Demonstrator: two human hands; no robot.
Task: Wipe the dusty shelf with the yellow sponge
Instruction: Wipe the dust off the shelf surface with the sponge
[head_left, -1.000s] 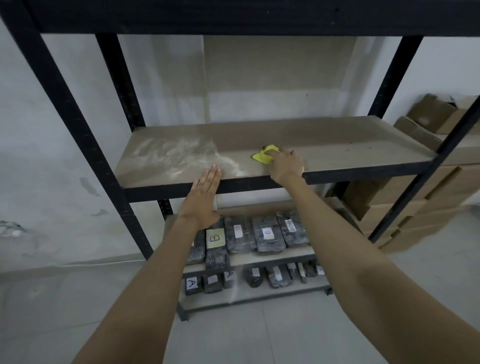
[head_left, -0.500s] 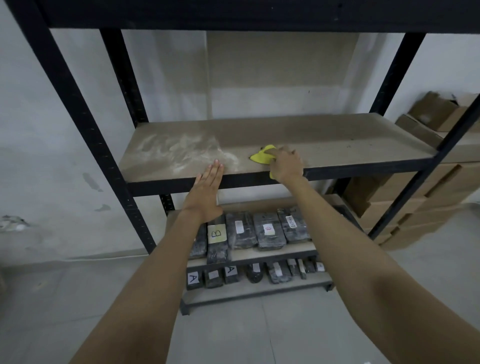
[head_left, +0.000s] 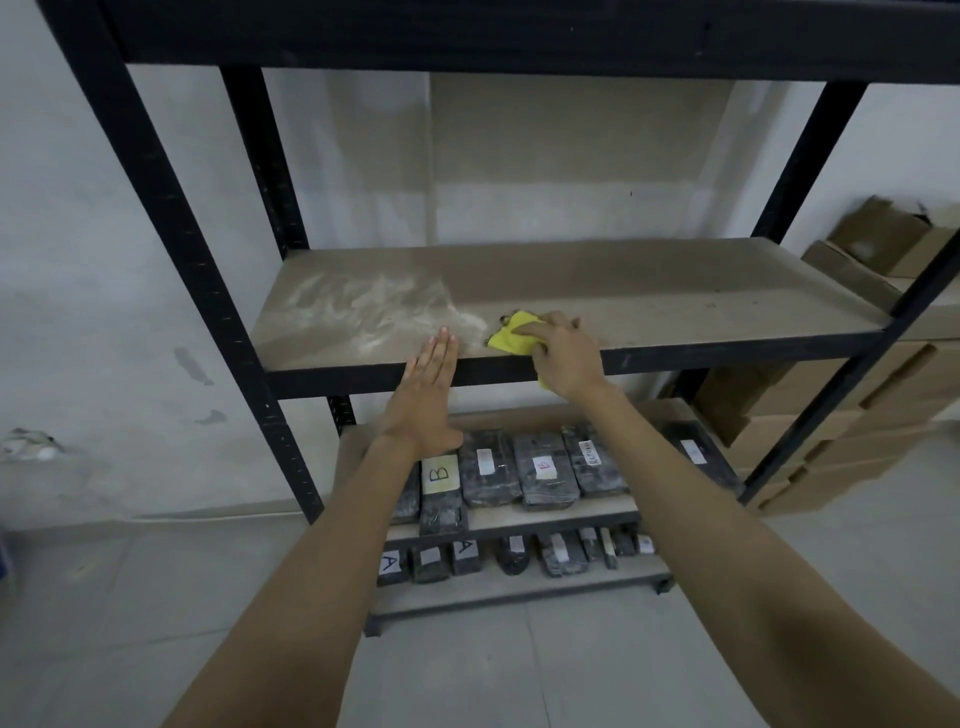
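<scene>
Yellow sponge (head_left: 511, 332) on the middle shelf (head_left: 649, 306), near its front edge, under the right hand (head_left: 563, 353).

Right-hand fingers are curled over the sponge, grasping it and pressing it to the board; a yellow corner sticks out to the left, and a bit of yellow shows below the hand at the shelf's front rail. Just left of the sponge lies a pale dust patch (head_left: 374, 312) spreading over the left part of the shelf; the board to the right looks plain brown. Left hand (head_left: 428, 395) is flat, fingers straight and released, holding nothing, fingertips on the front edge beside the dust. Black metal rack frame (head_left: 171, 249). Lower shelves carry dark wrapped packages (head_left: 545, 467) with labels, some marked A and B. Cardboard boxes (head_left: 831, 410) stacked at right, against the wall.
</scene>
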